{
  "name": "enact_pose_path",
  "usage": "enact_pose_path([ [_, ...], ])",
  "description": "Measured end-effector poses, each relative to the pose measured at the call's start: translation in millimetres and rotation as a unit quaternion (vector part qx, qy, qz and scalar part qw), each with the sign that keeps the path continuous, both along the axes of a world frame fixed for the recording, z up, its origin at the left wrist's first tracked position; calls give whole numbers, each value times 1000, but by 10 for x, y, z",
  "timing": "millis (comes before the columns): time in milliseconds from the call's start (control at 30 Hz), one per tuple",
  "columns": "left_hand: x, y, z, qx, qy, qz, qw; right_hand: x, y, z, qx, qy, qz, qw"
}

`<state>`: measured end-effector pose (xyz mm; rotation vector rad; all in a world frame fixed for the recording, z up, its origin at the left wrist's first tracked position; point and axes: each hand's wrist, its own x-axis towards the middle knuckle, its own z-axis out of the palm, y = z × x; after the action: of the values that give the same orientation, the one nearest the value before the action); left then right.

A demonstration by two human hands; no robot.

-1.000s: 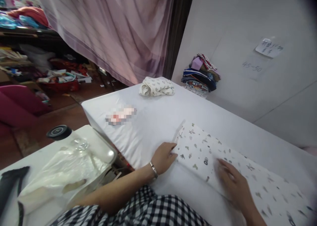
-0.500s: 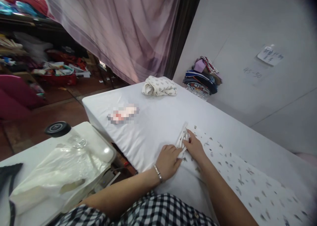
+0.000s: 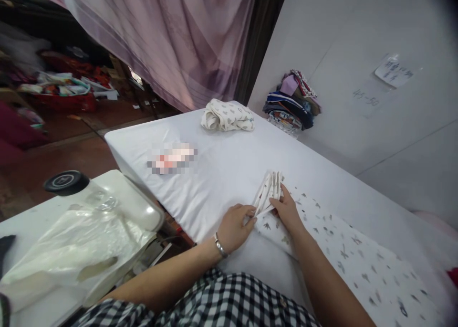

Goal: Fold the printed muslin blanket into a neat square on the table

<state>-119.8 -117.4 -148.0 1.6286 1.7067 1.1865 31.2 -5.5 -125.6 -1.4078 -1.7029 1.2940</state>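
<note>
A long white cloth with small dark prints (image 3: pixel 358 265) lies along the near right of the white table (image 3: pixel 222 174). Its left end is gathered into several raised folds (image 3: pixel 269 189). My right hand (image 3: pixel 286 213) pinches those folds from the right side. My left hand (image 3: pixel 234 226), with a metal bracelet on the wrist, is closed on the lower edge of the same folds from the left. Both forearms reach in from the bottom, over a black-and-white checked garment.
A rolled-up printed cloth (image 3: pixel 228 115) lies at the table's far end. A pile of coloured fabrics (image 3: pixel 291 102) sits against the grey wall. At left stand a white machine (image 3: pixel 125 207), a black-capped bottle (image 3: pixel 67 184) and a plastic bag (image 3: pixel 71 250). A mauve curtain (image 3: pixel 171 40) hangs behind.
My right hand left the flat cloth and came to its left end. Both hands have gathered that end into raised folds, which now stand higher than half a second ago.
</note>
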Motion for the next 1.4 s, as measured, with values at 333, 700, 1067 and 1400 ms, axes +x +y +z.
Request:
enact_pose_path([
  [333,4,14,-59,-14,-27,1,1000,-57,32,-66,11,9,-24,1000],
  [700,62,-32,30,59,19,-67,996,-128,16,104,63,-264,69,960],
  [1067,15,21,26,-26,4,-29,999,-70,-105,132,94,-259,51,960],
  [1400,26,76,99,-16,143,-90,986,-105,-174,247,146,-269,32,952],
])
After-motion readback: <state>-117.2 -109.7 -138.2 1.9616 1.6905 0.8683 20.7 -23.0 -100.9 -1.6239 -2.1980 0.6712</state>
